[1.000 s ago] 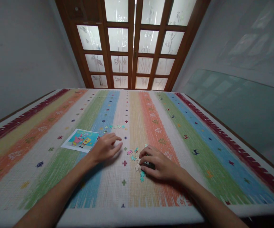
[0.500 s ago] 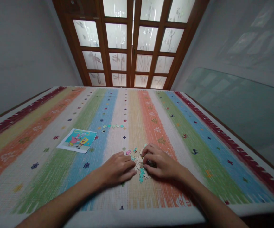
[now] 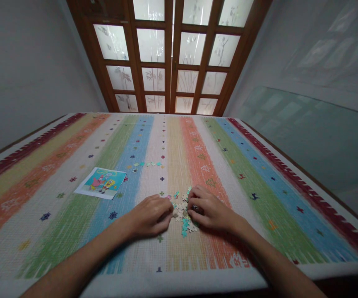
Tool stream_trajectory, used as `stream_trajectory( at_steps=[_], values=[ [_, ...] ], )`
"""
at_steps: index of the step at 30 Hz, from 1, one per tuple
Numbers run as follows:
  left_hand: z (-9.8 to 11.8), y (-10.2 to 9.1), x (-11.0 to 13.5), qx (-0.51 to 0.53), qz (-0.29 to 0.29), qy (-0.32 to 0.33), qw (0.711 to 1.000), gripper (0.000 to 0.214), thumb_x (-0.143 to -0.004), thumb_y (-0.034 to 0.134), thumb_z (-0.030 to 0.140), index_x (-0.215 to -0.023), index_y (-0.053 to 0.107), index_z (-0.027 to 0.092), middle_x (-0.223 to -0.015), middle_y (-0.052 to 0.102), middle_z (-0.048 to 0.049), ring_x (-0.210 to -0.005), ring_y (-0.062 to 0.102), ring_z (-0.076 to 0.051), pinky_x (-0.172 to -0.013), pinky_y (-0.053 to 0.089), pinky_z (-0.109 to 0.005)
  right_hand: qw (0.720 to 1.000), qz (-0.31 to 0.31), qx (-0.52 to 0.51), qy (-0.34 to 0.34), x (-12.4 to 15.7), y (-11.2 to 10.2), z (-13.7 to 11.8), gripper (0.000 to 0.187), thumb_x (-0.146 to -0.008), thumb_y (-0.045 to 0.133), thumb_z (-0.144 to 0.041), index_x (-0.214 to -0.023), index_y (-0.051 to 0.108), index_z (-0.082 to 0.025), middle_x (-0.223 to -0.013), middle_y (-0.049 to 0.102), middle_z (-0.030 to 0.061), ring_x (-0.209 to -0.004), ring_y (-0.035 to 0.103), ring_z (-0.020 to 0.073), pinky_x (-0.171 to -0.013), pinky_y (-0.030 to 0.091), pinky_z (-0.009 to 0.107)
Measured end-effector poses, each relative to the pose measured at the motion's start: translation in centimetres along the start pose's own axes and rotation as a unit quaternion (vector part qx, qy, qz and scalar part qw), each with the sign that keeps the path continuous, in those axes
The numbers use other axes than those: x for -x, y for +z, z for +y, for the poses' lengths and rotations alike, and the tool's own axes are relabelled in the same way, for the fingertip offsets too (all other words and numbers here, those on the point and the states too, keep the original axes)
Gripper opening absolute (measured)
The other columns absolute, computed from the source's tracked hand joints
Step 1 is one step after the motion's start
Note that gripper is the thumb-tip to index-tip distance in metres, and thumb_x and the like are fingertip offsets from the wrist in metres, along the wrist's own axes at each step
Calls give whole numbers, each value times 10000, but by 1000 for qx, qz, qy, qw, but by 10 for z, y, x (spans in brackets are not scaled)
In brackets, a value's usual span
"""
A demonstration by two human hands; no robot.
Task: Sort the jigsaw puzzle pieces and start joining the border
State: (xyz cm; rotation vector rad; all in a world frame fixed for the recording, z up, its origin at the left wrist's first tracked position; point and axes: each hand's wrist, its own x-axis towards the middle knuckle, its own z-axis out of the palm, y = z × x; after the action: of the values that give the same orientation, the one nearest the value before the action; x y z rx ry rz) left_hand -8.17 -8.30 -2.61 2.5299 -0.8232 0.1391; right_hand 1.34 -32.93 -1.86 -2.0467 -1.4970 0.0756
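Observation:
A small heap of jigsaw pieces (image 3: 181, 207), some turquoise and many pale side up, lies between my two hands. At its left edge is my left hand (image 3: 154, 215), its fingers curled in and pressed together; whatever they may hold is hidden. My right hand (image 3: 209, 209) rests against the heap's right side with bent fingers and thumb close together at the pieces. Its fingertips partly cover what is under them. Beyond the hands, a short row of jigsaw pieces (image 3: 148, 164) is laid out, with one dark-and-white piece (image 3: 135, 170) just below it.
A printed cartoon picture (image 3: 102, 183) lies flat to the left of the heap. Under everything spreads a striped tablecloth (image 3: 179, 252). Wooden doors with frosted panes (image 3: 154, 44) stand behind the table, and a glass panel (image 3: 309, 136) leans at the right wall.
My left hand has drawn slightly left from the heap, and its fingers have curled in more. My right hand has shifted only a little, its fingers still at the pieces.

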Motion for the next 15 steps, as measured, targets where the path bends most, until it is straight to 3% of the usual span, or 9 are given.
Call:
stream_trajectory(
  at_steps=[6, 10, 15],
  values=[
    [-1, -3, 1, -6, -11, -1, 1000, 97, -925, 458, 161, -891, 529, 217, -809, 634, -24, -733, 557, -183, -705, 438, -335, 1000, -10, 6, 8, 0, 1, 0, 97, -925, 585, -132, -864, 640, -183, -940, 597, 79, -899, 542, 231, -791, 449, 374],
    [-10, -13, 1, -85, 12, -9, 996, 188, -975, 423, 183, -850, 561, 205, -782, 626, -45, -708, 532, -192, -696, 430, -355, 1000, -23, 8, 13, 0, 0, -1, 95, -925, 578, -137, -872, 638, -190, -949, 604, 78, -901, 539, 232, -794, 453, 378],
    [-38, -26, 7, -190, 43, -98, 976, 305, -974, 389, 145, -761, 601, 197, -737, 610, -89, -700, 536, -222, -722, 427, -399, 1000, -25, 8, 9, 0, 0, -2, 104, -914, 583, -120, -864, 626, -200, -951, 615, 82, -895, 541, 235, -795, 468, 388]
  ],
)
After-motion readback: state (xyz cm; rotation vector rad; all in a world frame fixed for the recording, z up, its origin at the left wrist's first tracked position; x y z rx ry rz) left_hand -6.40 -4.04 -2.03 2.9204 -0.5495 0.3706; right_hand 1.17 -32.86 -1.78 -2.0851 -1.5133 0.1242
